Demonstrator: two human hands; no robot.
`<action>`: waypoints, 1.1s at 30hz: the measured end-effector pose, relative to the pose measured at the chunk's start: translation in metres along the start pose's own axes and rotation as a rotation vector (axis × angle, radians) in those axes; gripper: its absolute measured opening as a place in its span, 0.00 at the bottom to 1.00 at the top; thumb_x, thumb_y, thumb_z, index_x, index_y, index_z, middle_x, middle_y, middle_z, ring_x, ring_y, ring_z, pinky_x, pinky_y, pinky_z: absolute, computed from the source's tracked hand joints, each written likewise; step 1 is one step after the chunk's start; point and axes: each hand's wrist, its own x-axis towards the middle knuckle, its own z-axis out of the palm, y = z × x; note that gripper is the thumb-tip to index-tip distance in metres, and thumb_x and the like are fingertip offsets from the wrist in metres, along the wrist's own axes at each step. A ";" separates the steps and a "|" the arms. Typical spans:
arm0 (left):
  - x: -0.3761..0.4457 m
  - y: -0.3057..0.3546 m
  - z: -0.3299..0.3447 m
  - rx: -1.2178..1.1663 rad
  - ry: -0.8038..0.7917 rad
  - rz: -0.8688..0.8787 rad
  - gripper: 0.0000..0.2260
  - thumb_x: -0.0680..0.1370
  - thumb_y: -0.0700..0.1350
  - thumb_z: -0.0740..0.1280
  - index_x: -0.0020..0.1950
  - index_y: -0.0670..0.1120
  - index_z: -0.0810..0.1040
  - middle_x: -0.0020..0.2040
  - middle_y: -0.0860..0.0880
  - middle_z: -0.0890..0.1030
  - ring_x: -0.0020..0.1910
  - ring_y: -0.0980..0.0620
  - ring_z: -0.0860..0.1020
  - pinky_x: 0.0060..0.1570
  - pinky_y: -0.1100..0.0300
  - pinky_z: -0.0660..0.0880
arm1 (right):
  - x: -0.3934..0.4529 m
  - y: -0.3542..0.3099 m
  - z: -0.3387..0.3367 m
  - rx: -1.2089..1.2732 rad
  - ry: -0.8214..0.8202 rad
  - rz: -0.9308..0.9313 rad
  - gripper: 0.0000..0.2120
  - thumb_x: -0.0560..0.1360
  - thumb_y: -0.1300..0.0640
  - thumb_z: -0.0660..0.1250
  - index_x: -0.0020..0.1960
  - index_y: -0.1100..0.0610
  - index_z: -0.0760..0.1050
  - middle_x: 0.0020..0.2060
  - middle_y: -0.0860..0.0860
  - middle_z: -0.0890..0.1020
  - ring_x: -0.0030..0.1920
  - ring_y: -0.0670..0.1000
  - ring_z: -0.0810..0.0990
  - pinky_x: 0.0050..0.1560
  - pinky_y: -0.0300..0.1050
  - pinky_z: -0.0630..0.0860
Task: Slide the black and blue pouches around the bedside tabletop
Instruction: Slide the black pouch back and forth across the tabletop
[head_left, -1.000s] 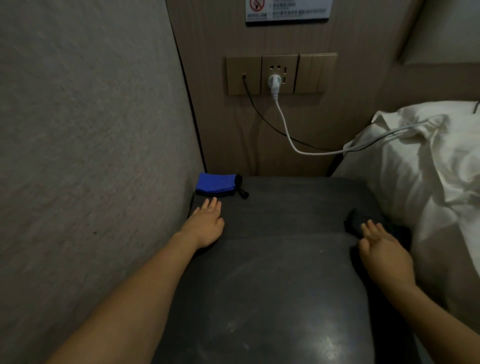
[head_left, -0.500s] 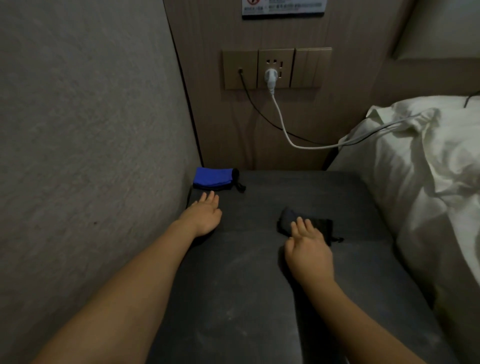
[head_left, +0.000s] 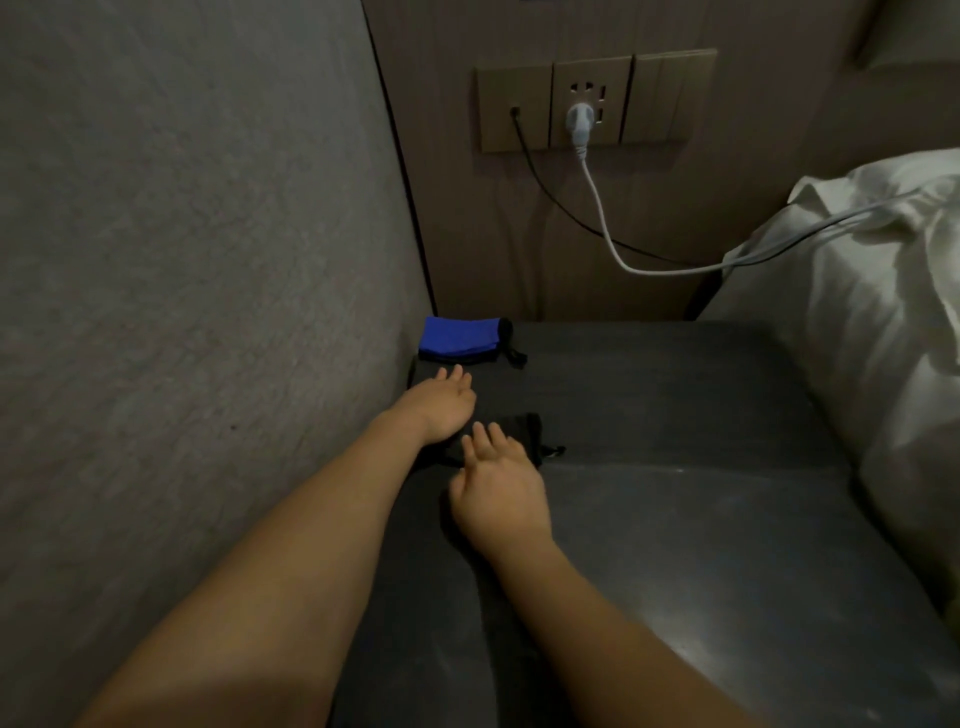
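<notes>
Pressing flat is what we want here: our right hand (head_left: 501, 491) lies spread, fingers on the black pouch (head_left: 519, 435), gripping nothing, near the tabletop's (head_left: 701, 467) left edge about midway back. Our left hand (head_left: 441, 408) rests open and empty just beside it, short of the blue pouch (head_left: 462, 340) in the back left corner. We judge light, even downward pressure best, so the fabric glides rather than bunches, and we should watch its drawstring (head_left: 553, 452) and steer clear of the left hand.
</notes>
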 end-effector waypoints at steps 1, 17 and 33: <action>0.000 0.000 -0.001 0.005 0.000 -0.004 0.23 0.84 0.44 0.43 0.78 0.40 0.46 0.79 0.43 0.45 0.79 0.45 0.47 0.76 0.55 0.48 | 0.001 -0.009 0.006 0.021 0.002 -0.019 0.26 0.64 0.53 0.51 0.46 0.60 0.84 0.46 0.55 0.86 0.50 0.54 0.84 0.49 0.45 0.79; -0.002 0.000 -0.005 0.016 -0.027 0.039 0.22 0.84 0.46 0.41 0.79 0.44 0.47 0.80 0.47 0.45 0.79 0.48 0.47 0.76 0.56 0.48 | -0.008 -0.025 0.013 0.175 -0.030 -0.207 0.22 0.64 0.52 0.54 0.46 0.54 0.84 0.46 0.49 0.86 0.48 0.49 0.83 0.49 0.37 0.77; -0.001 0.001 0.002 -0.022 0.010 0.002 0.23 0.84 0.47 0.41 0.79 0.45 0.47 0.80 0.47 0.45 0.79 0.48 0.47 0.77 0.55 0.48 | -0.055 0.153 -0.067 -0.137 0.040 0.063 0.22 0.64 0.53 0.53 0.43 0.56 0.86 0.46 0.49 0.86 0.48 0.48 0.85 0.45 0.43 0.80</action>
